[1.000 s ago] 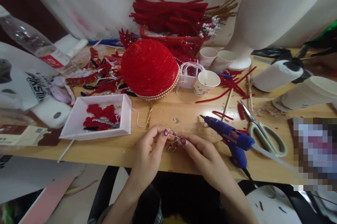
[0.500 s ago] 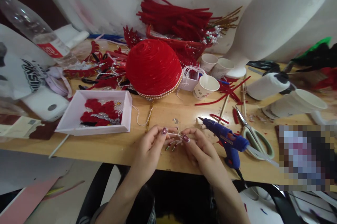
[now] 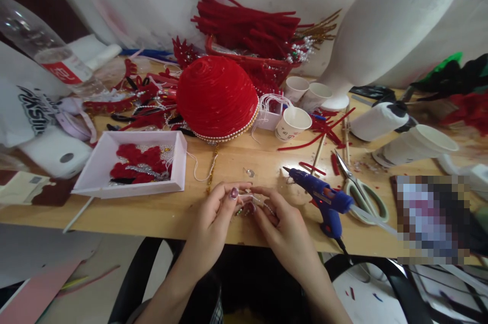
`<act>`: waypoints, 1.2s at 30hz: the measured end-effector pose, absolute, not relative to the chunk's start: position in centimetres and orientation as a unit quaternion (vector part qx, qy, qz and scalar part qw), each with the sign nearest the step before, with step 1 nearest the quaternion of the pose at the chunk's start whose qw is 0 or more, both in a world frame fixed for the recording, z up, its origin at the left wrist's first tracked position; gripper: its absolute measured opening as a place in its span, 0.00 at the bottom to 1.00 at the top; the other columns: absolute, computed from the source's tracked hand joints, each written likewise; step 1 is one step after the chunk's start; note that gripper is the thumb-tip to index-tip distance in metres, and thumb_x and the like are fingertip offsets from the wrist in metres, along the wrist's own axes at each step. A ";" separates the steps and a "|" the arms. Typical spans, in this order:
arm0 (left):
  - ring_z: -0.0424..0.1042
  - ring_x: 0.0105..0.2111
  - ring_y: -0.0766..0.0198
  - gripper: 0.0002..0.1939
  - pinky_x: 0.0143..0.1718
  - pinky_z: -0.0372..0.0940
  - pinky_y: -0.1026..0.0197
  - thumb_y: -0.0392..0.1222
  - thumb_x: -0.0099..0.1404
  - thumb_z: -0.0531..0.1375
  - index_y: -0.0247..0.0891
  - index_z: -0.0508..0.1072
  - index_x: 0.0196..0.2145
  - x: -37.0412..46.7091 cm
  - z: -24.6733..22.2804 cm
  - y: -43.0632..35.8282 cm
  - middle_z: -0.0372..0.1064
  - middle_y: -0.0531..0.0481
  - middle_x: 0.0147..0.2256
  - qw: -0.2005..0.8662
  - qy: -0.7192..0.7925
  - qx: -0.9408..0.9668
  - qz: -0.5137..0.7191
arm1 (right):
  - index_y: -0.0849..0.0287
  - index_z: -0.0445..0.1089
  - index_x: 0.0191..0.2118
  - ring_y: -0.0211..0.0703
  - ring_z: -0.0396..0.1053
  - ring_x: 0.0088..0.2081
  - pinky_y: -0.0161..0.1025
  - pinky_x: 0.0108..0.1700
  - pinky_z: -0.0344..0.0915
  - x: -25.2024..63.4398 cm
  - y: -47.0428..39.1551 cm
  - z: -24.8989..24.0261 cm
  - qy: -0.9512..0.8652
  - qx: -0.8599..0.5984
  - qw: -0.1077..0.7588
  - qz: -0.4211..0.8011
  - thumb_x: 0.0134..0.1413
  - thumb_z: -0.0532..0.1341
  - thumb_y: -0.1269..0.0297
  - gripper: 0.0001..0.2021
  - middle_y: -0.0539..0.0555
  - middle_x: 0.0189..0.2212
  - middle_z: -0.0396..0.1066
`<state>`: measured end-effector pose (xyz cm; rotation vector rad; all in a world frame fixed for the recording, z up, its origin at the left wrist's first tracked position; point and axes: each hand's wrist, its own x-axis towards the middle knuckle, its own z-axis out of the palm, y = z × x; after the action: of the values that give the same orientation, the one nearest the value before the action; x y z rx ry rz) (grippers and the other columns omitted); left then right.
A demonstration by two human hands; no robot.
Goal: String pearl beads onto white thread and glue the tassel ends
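Note:
My left hand (image 3: 215, 215) is closed, thumb against forefinger, on a thin white string (image 3: 246, 197). Facing it, my right hand (image 3: 284, 220) curls round the same piece. Its thumb and forefinger are parted at the tips, and a strand of small beads (image 3: 269, 207) lies among its fingers. More little beads hang below the string between the two hands, partly covered by the right thumb. Both hands are low over the front of the wooden table (image 3: 152, 212). A blue glue gun (image 3: 320, 194) rests to the right of my right hand.
A white box (image 3: 177, 182) with red pieces stands left. Behind the hands sits a red dome-shaped cap (image 3: 217, 98) with a beaded rim. Scissors (image 3: 360, 192), a paper cup (image 3: 293, 123), a thread spool (image 3: 379, 121) and a white head form (image 3: 385, 34) stand right.
My right thumb has moved down and left, and its forefinger has lifted off and stretched toward the left hand. The left hand keeps its pinch. The whole view has shifted slightly.

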<state>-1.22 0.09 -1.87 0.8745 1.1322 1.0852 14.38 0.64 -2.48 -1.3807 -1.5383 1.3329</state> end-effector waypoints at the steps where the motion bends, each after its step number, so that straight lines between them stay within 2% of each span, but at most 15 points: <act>1: 0.76 0.52 0.54 0.17 0.57 0.68 0.52 0.54 0.73 0.55 0.40 0.75 0.49 -1.3 -1.8 0.0 0.75 0.43 0.54 0.623 0.492 0.385 0.471 | 0.56 0.67 0.53 0.48 0.79 0.40 0.42 0.42 0.75 14.4 0.7 -2.5 -0.590 -0.530 0.331 0.510 0.63 0.57 0.65 0.14 0.56 0.37 0.79; 4: 0.76 0.53 0.53 0.17 0.58 0.67 0.51 0.54 0.74 0.55 0.40 0.74 0.48 -1.3 -1.7 -0.1 0.74 0.43 0.54 0.629 0.486 0.388 0.466 | 0.57 0.68 0.53 0.46 0.79 0.36 0.41 0.41 0.75 14.5 0.8 -2.6 -0.590 -0.536 0.326 0.508 0.63 0.57 0.64 0.14 0.56 0.36 0.79; 8: 0.75 0.53 0.53 0.17 0.59 0.66 0.52 0.54 0.74 0.54 0.41 0.74 0.48 -1.4 -1.6 -0.3 0.74 0.44 0.54 0.628 0.489 0.392 0.461 | 0.57 0.68 0.53 0.48 0.80 0.42 0.43 0.46 0.75 14.5 0.8 -2.6 -0.582 -0.532 0.337 0.514 0.63 0.58 0.64 0.14 0.57 0.40 0.79; 12: 0.75 0.53 0.53 0.16 0.59 0.66 0.52 0.53 0.74 0.54 0.41 0.74 0.48 -1.5 -1.5 -0.3 0.73 0.44 0.54 0.634 0.484 0.393 0.458 | 0.57 0.69 0.52 0.47 0.80 0.39 0.43 0.44 0.76 14.4 0.9 -2.6 -0.589 -0.540 0.332 0.501 0.63 0.57 0.65 0.13 0.57 0.38 0.79; 17: 0.75 0.53 0.55 0.13 0.60 0.65 0.54 0.53 0.73 0.56 0.44 0.75 0.46 -1.6 -1.6 -0.6 0.72 0.48 0.54 0.627 0.478 0.399 0.467 | 0.58 0.69 0.53 0.49 0.80 0.44 0.46 0.49 0.75 14.5 1.0 -2.7 -0.595 -0.534 0.331 0.502 0.62 0.57 0.67 0.14 0.60 0.46 0.79; 23: 0.72 0.56 0.56 0.13 0.59 0.64 0.60 0.53 0.73 0.56 0.45 0.77 0.44 -1.6 -1.0 -0.8 0.70 0.49 0.55 0.626 0.479 0.414 0.456 | 0.59 0.69 0.54 0.49 0.80 0.44 0.47 0.48 0.75 14.6 0.8 -2.4 -0.592 -0.534 0.327 0.507 0.62 0.58 0.67 0.15 0.61 0.47 0.79; 28: 0.75 0.53 0.56 0.15 0.58 0.64 0.60 0.53 0.72 0.58 0.41 0.74 0.32 -1.7 -0.6 -0.6 0.70 0.49 0.54 0.634 0.475 0.391 0.468 | 0.59 0.70 0.54 0.48 0.79 0.38 0.45 0.43 0.76 14.7 0.9 -2.3 -0.589 -0.532 0.317 0.520 0.62 0.58 0.66 0.16 0.57 0.37 0.80; 32: 0.74 0.54 0.56 0.13 0.57 0.64 0.60 0.52 0.71 0.59 0.43 0.76 0.35 -1.7 -0.6 -0.6 0.70 0.51 0.54 0.649 0.457 0.378 0.476 | 0.59 0.69 0.55 0.45 0.77 0.35 0.42 0.40 0.74 14.8 0.9 -2.4 -0.583 -0.520 0.325 0.533 0.62 0.58 0.65 0.16 0.55 0.36 0.78; 34: 0.72 0.57 0.57 0.12 0.58 0.63 0.60 0.51 0.72 0.58 0.44 0.76 0.36 -1.8 -0.6 -0.6 0.70 0.52 0.54 0.645 0.459 0.381 0.477 | 0.58 0.70 0.55 0.42 0.72 0.28 0.39 0.34 0.70 14.9 0.9 -2.4 -0.602 -0.530 0.311 0.511 0.62 0.59 0.65 0.17 0.50 0.28 0.72; 36: 0.69 0.58 0.56 0.12 0.60 0.61 0.59 0.50 0.73 0.57 0.44 0.76 0.36 -1.9 -0.7 -0.6 0.70 0.51 0.54 0.639 0.461 0.385 0.481 | 0.58 0.69 0.55 0.38 0.60 0.21 0.36 0.26 0.61 15.0 0.9 -2.4 -0.624 -0.542 0.292 0.481 0.61 0.59 0.66 0.17 0.43 0.20 0.59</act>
<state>-1.88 -0.64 -0.70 0.8781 1.0508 1.0971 14.97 0.85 -2.35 -1.4450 -1.6620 1.2821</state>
